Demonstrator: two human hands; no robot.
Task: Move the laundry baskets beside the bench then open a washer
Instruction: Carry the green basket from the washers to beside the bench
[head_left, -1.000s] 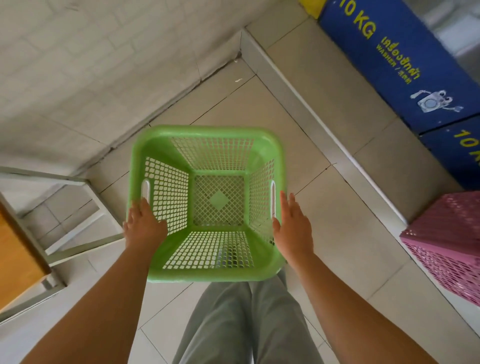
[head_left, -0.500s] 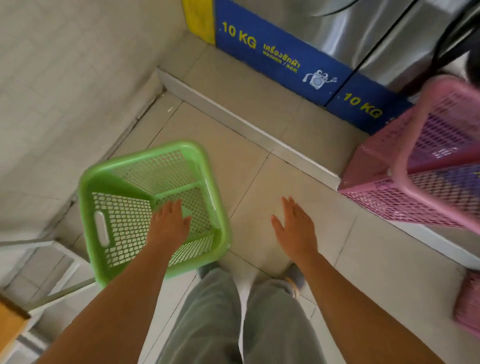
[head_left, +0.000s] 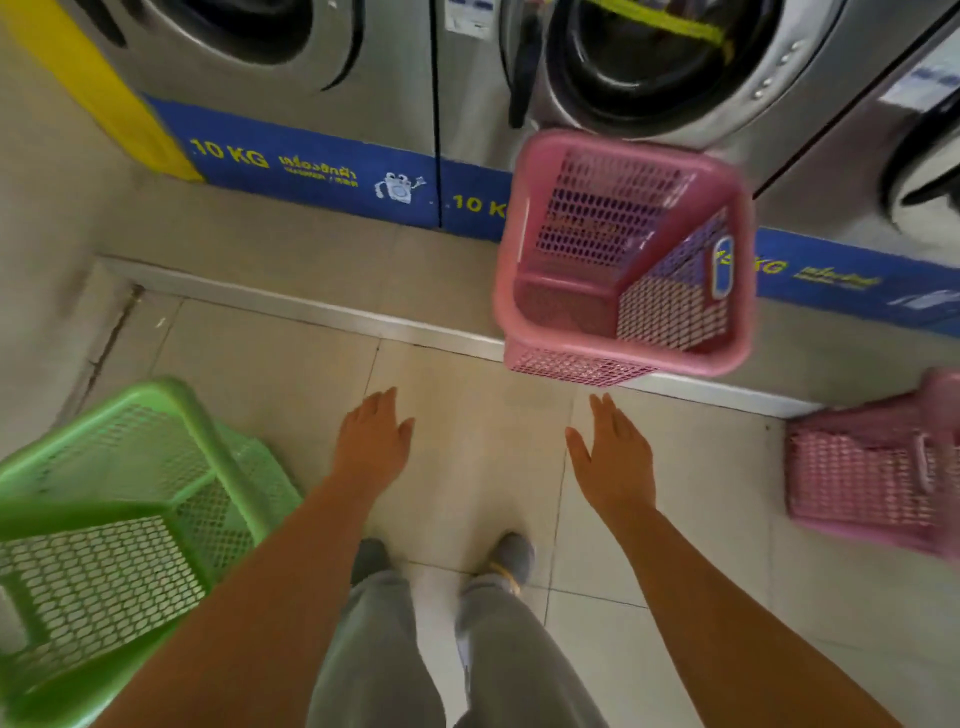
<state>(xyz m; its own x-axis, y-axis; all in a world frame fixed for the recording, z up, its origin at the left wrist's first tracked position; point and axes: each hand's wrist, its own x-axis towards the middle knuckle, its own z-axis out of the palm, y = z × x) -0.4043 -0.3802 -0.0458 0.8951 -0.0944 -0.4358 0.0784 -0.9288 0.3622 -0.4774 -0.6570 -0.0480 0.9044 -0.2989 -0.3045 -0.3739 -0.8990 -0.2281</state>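
Both my hands hang free over the tiled floor, palms down, holding nothing. My left hand has its fingers loosely spread and released; my right hand is likewise slack, its fingers stretched forward and apart.

The green laundry basket stands on the floor to my left, just beside my left forearm and behind that hand. Its rim is near my arm, but I cannot tell whether they touch. It is empty, and a handle slot shows in its near wall at the picture's edge.

A pink laundry basket sits ahead of my right hand, apart from my fingertips, on the raised step that runs before the machines. Its near bottom edge overhangs the step's metal lip a little. A second pink basket lies on the floor well to the right of my right hand, partly cut off by the frame.

Behind the step stands a row of steel front-loading washers. One washer is ahead to the left, another washer directly behind the pink basket, with a blue band marked "10 KG" along their base. The whole view is somewhat blurred. My grey trousers and shoes show below, between my arms.
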